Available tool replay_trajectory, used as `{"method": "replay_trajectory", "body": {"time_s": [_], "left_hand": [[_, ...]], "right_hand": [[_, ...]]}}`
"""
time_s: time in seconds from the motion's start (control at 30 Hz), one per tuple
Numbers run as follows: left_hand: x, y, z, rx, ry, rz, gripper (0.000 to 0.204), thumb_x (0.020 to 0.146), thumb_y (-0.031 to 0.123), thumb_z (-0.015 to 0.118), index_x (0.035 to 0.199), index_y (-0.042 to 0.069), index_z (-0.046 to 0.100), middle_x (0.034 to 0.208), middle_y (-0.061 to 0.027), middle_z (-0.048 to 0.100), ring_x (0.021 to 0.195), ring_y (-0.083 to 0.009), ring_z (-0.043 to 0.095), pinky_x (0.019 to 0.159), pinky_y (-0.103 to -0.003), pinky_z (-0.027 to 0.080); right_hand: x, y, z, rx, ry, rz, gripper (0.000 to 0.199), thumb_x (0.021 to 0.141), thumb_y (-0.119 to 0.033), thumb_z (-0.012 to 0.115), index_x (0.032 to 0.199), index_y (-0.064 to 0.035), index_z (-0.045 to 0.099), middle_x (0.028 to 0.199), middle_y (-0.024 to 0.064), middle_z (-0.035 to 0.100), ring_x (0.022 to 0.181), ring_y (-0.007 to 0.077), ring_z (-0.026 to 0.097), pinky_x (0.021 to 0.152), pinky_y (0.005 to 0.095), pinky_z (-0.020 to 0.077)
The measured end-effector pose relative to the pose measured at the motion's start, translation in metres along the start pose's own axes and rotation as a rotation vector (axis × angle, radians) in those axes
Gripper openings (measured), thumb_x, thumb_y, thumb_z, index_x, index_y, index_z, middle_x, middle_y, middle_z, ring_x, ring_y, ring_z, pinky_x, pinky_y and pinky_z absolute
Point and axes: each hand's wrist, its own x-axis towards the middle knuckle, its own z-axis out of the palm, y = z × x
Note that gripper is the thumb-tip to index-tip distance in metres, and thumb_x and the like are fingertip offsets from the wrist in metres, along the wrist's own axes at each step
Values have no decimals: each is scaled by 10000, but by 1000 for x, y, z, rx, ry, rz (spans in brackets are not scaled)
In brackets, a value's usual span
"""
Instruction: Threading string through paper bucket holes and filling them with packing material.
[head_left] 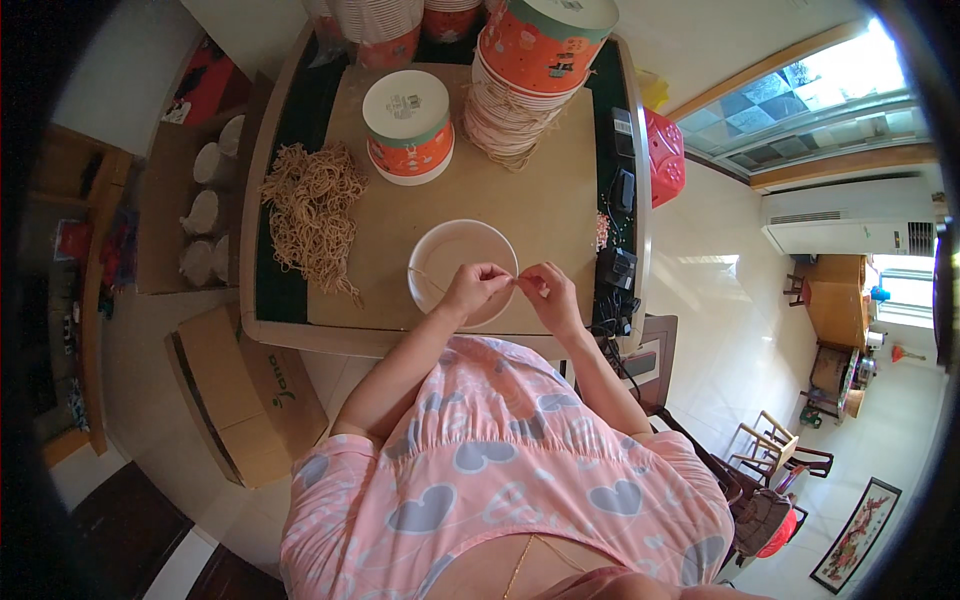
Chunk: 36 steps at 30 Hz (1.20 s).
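Centre frame, over white bowl (440,262): left hand (474,288) and right hand (545,290) both pinch a thin tan string (425,277), light, limp, likely easily snapped, best held by its ends.

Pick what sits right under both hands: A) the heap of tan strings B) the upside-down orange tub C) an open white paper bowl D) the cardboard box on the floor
C: the left hand and right hand pinch a thin string over the white bowl; the string heap lies off to the left and the orange tub stands farther back.
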Motion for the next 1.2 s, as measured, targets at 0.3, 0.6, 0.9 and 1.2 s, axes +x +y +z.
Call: {"method": "replay_trajectory", "body": {"time_s": [0.3,0.6,0.9,1.2], "left_hand": [[-2,13,-5,-326,-62,-404,85,817,175,629,808,93,651,599,70,480,450,-12,357,396,-168,255],[1,7,-7,-358,-86,-421,113,817,178,631,749,89,619,594,60,472,441,-20,358,387,-173,249],[0,11,-7,-417,-98,-462,130,819,191,631,740,90,612,599,55,468,449,-28,343,392,-177,246],[-4,14,-9,-402,-115,-450,105,843,182,605,788,94,623,595,67,451,472,-22,361,408,-168,256]], "right_hand": [[-1,-8,-1,-77,-67,-7,85,779,-23,637,846,-6,589,817,110,579,740,218,612,661,290,508],[-1,-6,1,-4,-33,-48,91,788,-24,623,877,-21,606,833,115,577,732,224,614,631,300,504],[0,-6,2,-59,-34,-57,98,784,-54,634,878,-35,618,817,112,581,718,236,610,618,304,497],[1,-10,1,-104,-40,-62,72,785,-66,635,851,-36,629,805,106,582,700,232,608,610,312,494]]}}
